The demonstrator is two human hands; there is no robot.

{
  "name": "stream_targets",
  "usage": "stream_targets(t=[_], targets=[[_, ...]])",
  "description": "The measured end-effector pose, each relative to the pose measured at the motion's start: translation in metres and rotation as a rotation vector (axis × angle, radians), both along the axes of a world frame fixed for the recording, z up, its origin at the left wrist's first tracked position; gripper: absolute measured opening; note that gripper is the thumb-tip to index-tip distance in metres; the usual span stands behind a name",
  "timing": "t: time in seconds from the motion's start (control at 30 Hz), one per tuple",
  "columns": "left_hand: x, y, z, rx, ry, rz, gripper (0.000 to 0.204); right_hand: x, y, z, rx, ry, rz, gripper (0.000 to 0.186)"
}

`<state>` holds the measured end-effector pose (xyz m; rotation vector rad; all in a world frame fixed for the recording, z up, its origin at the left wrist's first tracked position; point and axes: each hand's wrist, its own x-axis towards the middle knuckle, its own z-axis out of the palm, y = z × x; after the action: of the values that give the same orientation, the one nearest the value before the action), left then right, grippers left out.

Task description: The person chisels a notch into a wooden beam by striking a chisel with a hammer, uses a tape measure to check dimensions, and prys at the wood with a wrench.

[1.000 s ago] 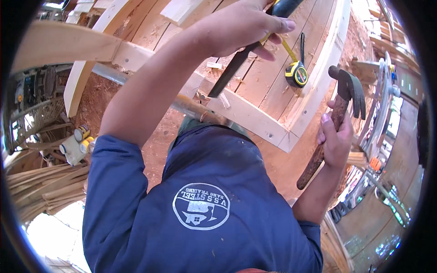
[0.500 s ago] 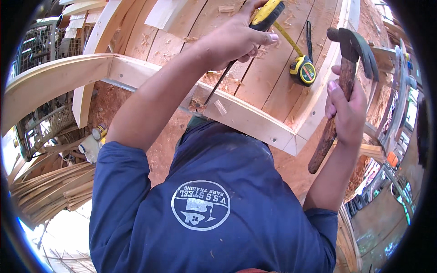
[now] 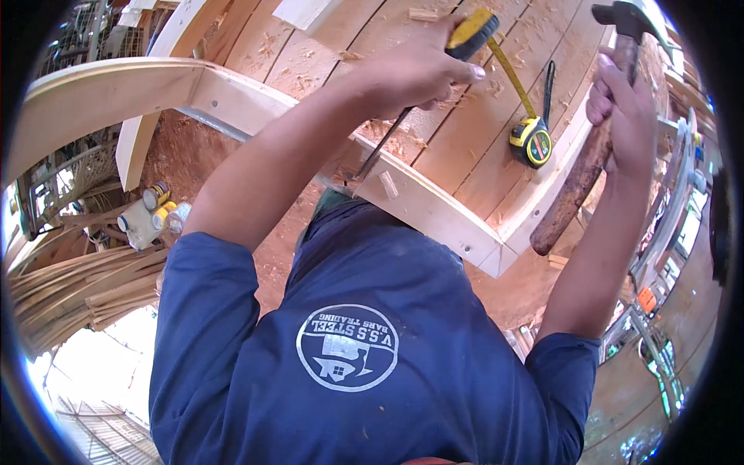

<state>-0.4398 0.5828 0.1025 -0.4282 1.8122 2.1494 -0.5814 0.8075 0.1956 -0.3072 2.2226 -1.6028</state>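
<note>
My left hand [image 3: 422, 74] is closed round a chisel with a yellow and black handle [image 3: 473, 35]. The chisel's dark narrow blade [image 3: 383, 147] slants down to a cut-out in the near rail of the wooden frame [image 3: 434, 208], its tip at the wood. Off to the right, my right hand [image 3: 626, 105] grips the wooden handle of a claw hammer [image 3: 573, 190], whose dark metal head is up at the top right, well apart from the chisel. A yellow and black tape measure [image 3: 532, 142] lies on the planks between my hands, its yellow tape pulled out.
Wood shavings and a small chip [image 3: 389, 184] lie on the frame and planks [image 3: 480, 143]. A curved wooden piece [image 3: 108, 97] reaches out to the left. Several containers [image 3: 143, 221] and a stack of thin wooden strips [image 3: 85, 287] are at the lower left.
My right hand has lifted the hammer up and to the right, away from the chisel. The left hand keeps its hold on the chisel, and the whole view has shifted slightly.
</note>
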Motion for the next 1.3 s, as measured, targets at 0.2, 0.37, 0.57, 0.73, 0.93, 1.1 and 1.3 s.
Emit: stream_targets(t=[0.2, 0.37, 0.57, 0.73, 0.93, 1.1, 1.3], targets=[[-0.001, 0.000, 0.014, -0.062, -0.008, -0.070, 0.074, 0.011, -0.022, -0.017, 0.528, -0.117, 0.428, 0.047], [-0.005, 0.007, 0.010, 0.008, 0.015, -0.137, 0.073, -0.042, -0.009, -0.014, 0.155, -0.014, 0.025, 0.033], [-0.002, 0.006, -0.002, -0.097, 0.035, -0.072, 0.061, 0.009, -0.025, -0.011, 0.587, -0.077, 0.489, 0.042], [-0.008, 0.007, -0.001, -0.086, 0.108, -0.142, 0.068, -0.021, -0.003, -0.011, 0.273, 0.030, 0.093, 0.046], [0.003, 0.003, 0.021, 0.027, -0.219, -0.194, 0.061, 0.025, -0.014, -0.015, 0.588, 0.114, 0.620, 0.051], [0.027, -0.002, 0.035, 0.107, -0.104, -0.156, 0.061, 0.056, -0.014, 0.002, 0.477, -0.070, 0.352, 0.046], [0.089, -0.038, 0.081, -0.550, 0.302, -0.296, 0.058, 0.065, 0.015, 0.026, 0.280, 0.055, 0.163, 0.048]])
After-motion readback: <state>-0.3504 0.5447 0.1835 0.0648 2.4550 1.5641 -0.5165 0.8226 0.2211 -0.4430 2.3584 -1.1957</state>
